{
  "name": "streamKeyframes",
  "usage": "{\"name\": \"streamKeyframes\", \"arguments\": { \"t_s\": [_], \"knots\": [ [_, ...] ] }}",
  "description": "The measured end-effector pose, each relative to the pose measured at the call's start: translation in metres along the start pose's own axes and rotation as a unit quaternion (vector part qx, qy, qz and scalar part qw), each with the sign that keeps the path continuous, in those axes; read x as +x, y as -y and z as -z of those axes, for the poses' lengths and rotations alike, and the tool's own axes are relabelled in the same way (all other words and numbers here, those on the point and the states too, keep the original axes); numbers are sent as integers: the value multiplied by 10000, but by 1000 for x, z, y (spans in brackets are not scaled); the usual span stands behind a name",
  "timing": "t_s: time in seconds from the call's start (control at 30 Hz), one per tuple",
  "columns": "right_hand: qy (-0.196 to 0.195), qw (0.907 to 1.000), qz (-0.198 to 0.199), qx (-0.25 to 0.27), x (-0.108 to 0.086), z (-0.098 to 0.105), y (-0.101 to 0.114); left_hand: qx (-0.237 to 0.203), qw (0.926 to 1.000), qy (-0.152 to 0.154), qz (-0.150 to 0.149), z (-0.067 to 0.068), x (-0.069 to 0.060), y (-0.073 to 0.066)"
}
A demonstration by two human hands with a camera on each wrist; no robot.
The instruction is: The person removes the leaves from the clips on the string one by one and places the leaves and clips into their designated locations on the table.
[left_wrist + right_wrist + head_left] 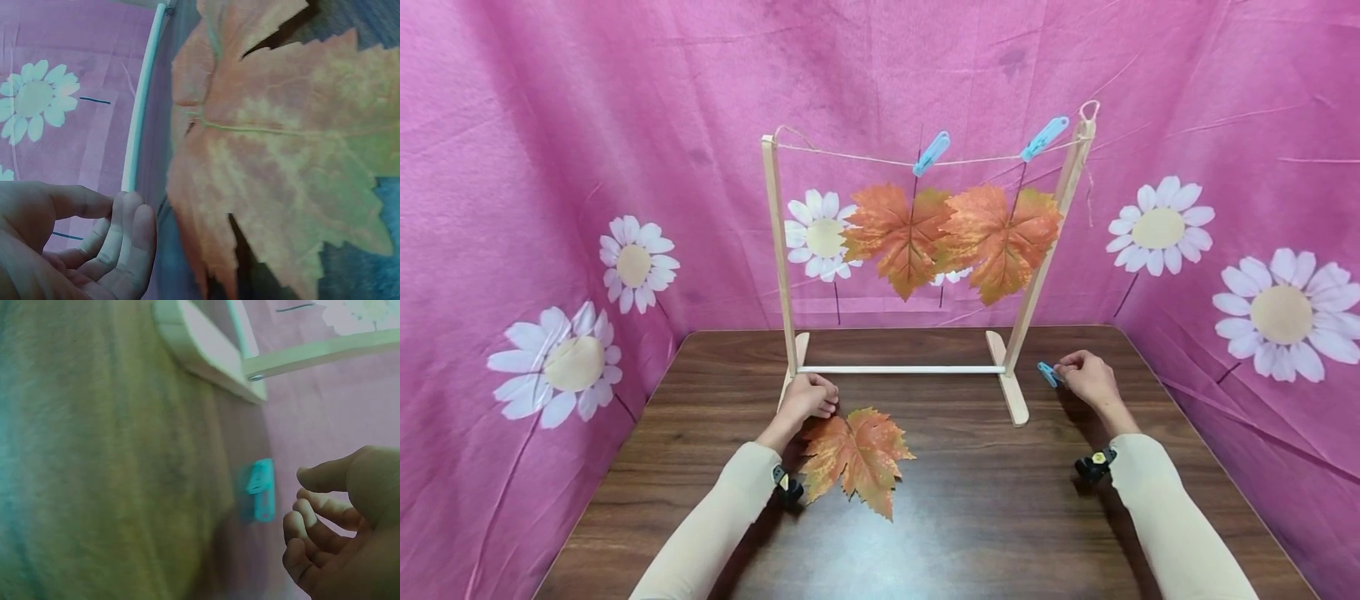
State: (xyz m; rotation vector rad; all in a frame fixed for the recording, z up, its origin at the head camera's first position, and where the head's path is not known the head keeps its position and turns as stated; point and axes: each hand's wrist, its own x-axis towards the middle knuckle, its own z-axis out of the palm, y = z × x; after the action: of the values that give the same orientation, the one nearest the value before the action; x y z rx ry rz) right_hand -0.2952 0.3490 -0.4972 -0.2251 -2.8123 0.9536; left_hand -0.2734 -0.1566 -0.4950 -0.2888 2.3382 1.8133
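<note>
An orange-and-green artificial maple leaf (859,457) spreads below my left hand (808,396) in the head view. The left thumb and fingers pinch together where its thin stem seems to run; the stem itself is mostly hidden. In the left wrist view the leaf (281,144) fills the right side, close to the camera. On the table at the right lies a light-blue clothespin (1048,375). My right hand (1088,382) is beside it, with fingers loosely bent. The right wrist view shows a gap between thumb and fingertips, and the clothespin (262,490) just beyond them.
A wooden stand (1017,333) carries a string (850,156) between two posts, with a white bar (898,369) low down. Two maple leaves (901,237) hang from the string by blue clothespins (931,154). Pink flowered cloth (715,100) surrounds the brown table (970,517).
</note>
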Motion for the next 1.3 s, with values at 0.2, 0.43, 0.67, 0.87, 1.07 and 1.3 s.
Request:
{"name": "streamKeyframes", "arguments": {
  "t_s": [0.2, 0.43, 0.67, 0.87, 1.07, 1.3],
  "knots": [
    [216, 9989, 412, 91, 2, 15, 20, -204, 9996, -1, -180, 4, 0, -12],
    [426, 9964, 724, 98, 0, 34, 49, -374, 9985, 71, -383, 10, -2, -31],
    [295, 9892, 1436, 15, 1, 55, 78, -277, 9975, 188, -619, 13, -9, -61],
    [301, 9865, 1609, 10, -5, 72, 106, -378, 9949, 365, -864, 12, -17, -88],
    [360, 9827, 1817, 73, -11, 82, 134, -388, 9928, 402, -1058, 8, -27, -114],
    [350, 9769, 2101, 192, -18, 91, 162, -439, 9904, 568, -1180, -3, -34, -135]
  ]
}}
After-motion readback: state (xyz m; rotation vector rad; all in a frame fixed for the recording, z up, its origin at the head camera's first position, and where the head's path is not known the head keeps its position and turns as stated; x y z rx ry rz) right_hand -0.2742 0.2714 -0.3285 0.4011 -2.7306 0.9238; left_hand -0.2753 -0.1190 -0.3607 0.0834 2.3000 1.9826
